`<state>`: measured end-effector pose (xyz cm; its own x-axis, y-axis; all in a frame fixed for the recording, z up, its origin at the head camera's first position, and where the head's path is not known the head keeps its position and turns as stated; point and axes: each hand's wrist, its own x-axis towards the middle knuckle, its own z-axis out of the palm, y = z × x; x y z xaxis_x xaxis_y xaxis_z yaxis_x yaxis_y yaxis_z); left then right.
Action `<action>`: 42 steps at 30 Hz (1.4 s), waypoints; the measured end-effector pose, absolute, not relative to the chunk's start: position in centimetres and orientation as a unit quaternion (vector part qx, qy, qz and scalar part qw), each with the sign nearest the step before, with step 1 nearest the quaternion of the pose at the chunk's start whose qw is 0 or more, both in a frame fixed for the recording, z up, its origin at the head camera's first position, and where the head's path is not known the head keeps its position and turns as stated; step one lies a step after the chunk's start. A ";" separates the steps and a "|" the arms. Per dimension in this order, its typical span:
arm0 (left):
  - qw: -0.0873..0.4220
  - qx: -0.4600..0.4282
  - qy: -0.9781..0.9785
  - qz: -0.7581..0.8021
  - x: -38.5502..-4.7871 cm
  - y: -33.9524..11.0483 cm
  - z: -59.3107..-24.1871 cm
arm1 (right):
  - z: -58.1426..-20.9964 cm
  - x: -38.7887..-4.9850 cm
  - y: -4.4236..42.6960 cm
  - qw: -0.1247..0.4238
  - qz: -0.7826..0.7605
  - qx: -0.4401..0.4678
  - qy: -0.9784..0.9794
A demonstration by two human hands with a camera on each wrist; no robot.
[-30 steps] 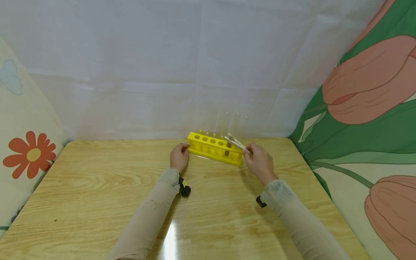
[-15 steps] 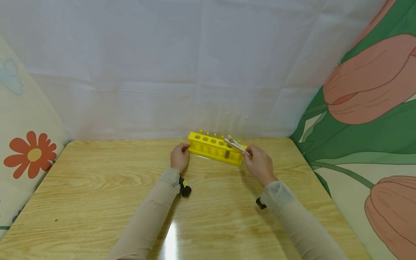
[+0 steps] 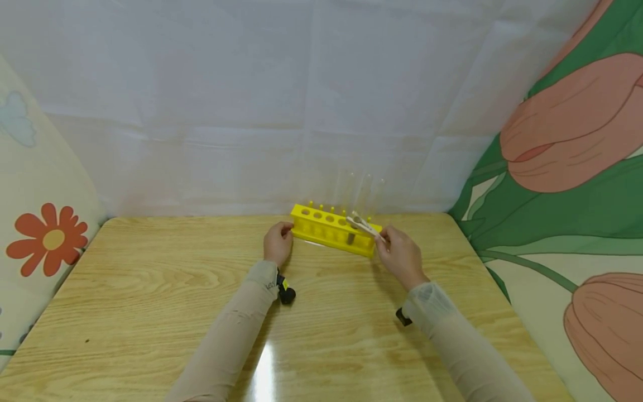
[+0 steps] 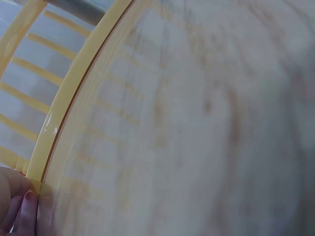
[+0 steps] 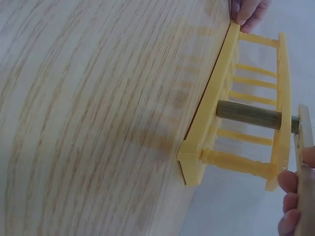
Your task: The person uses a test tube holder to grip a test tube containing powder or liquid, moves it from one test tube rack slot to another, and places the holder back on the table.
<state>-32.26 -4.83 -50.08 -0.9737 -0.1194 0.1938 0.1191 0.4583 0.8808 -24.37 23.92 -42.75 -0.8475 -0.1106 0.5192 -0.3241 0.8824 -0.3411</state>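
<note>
Head view looks down; close wrist views share the rack (image 3: 329,226).

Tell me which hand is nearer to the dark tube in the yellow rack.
Right. The right hand holds the wooden clamp at the dark tube's upper end; the left hand is farther off, at the left end of the yellow rack.

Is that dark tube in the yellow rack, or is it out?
In: the right wrist view shows the dark tube passing through the top of the yellow rack and reaching down to its base.
</note>
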 end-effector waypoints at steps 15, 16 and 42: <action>0.114 0.001 -0.844 -0.524 -32.2 -4.9 -50.2 | -43.2 -24.4 24.0 0.245 0.181 0.116 -0.945; 0.113 0.002 -0.844 -0.524 -32.2 -4.9 -50.2 | -43.2 -24.4 24.0 0.247 0.180 0.116 -0.945; 0.116 0.001 -0.844 -0.523 -32.4 -4.9 -50.2 | -43.1 -24.4 23.8 0.266 0.177 0.120 -0.940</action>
